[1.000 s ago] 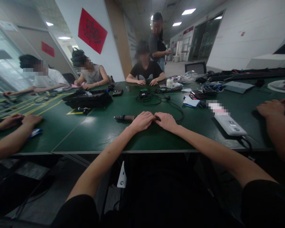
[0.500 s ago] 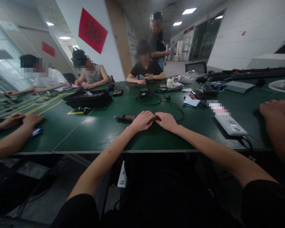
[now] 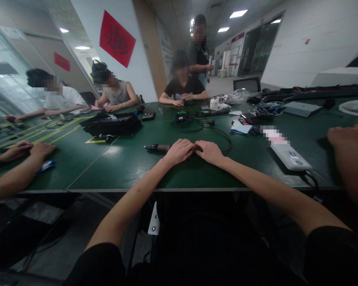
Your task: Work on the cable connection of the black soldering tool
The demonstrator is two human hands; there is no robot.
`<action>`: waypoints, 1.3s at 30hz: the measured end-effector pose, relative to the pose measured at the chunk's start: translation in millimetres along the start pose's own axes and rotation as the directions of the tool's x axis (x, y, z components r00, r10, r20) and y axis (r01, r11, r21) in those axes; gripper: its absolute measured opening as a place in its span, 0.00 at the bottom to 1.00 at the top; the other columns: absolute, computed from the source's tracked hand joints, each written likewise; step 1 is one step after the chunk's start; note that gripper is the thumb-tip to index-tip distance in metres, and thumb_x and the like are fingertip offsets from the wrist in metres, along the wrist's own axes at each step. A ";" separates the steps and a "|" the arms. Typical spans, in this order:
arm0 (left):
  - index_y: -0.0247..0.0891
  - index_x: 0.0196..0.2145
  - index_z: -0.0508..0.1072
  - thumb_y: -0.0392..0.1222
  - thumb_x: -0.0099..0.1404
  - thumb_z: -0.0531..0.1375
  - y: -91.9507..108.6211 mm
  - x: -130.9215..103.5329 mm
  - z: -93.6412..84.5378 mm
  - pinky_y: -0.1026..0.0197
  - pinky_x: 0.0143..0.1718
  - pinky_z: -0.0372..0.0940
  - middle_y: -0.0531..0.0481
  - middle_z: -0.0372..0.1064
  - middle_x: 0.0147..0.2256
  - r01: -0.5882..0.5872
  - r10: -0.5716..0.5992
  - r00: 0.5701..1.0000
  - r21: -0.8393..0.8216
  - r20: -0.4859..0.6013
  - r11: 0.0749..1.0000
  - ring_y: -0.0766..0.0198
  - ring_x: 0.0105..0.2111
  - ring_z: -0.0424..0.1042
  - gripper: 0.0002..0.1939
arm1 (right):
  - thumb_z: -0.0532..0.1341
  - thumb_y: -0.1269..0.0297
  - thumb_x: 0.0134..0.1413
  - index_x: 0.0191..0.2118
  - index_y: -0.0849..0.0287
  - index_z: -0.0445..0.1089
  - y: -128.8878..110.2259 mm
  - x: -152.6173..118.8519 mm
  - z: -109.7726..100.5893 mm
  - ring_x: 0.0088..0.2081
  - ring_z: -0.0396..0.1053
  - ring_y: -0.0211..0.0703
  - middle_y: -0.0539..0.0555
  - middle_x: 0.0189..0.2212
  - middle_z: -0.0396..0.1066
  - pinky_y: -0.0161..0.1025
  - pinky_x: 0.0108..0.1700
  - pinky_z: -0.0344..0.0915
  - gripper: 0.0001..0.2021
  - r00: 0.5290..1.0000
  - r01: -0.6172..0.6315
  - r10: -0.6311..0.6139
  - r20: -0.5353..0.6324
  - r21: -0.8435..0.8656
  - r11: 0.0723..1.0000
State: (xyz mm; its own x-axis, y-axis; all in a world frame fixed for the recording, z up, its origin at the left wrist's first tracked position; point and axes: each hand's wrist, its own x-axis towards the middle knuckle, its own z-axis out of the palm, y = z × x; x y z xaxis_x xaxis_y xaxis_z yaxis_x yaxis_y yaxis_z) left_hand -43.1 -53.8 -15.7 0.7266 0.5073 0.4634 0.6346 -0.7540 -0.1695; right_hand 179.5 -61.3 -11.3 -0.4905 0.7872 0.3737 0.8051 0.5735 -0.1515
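Observation:
An electric screwdriver (image 3: pixel 157 147) lies along the green table (image 3: pixel 131 172), its narrow tip pointing left. My left hand (image 3: pixel 181 151) is closed over its rear part, which the fingers hide. Close beside it, almost touching, my right hand (image 3: pixel 209 152) pinches a small dark piece (image 3: pixel 198 148) at the tool's back end. I cannot make out whether this is a plug or the end of the cord. A black cable (image 3: pixel 230 139) curves out beyond my right hand and runs back over the tabletop.
A black open bag (image 3: pixel 111 124) stands at the back left. A white power bank (image 3: pixel 292 157) with a cable lies to the right. Blue-and-white packets (image 3: pixel 241 127) and coiled wires (image 3: pixel 268 109) sit behind it. Other people's hands rest at the left (image 3: pixel 41 150) and right (image 3: pixel 346 136).

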 end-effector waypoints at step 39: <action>0.39 0.54 0.72 0.38 0.75 0.53 -5.0 1.0 -6.2 0.50 0.57 0.63 0.41 0.72 0.52 -0.171 0.163 0.983 0.095 0.086 0.981 0.52 0.54 0.69 0.14 | 0.58 0.58 0.71 0.50 0.51 0.72 0.2 0.5 0.1 0.44 0.74 0.50 0.54 0.46 0.77 0.39 0.39 0.59 0.09 1.000 -0.002 0.002 0.002 0.000 1.000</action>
State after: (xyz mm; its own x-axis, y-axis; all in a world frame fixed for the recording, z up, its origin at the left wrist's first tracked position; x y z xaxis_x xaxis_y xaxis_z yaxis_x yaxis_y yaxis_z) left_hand -47.2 -52.1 -9.1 0.8404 0.4115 0.3528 0.5230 -0.7865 -0.3284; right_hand 179.3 -60.8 -11.3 -0.4891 0.7891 0.3717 0.8062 0.5716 -0.1526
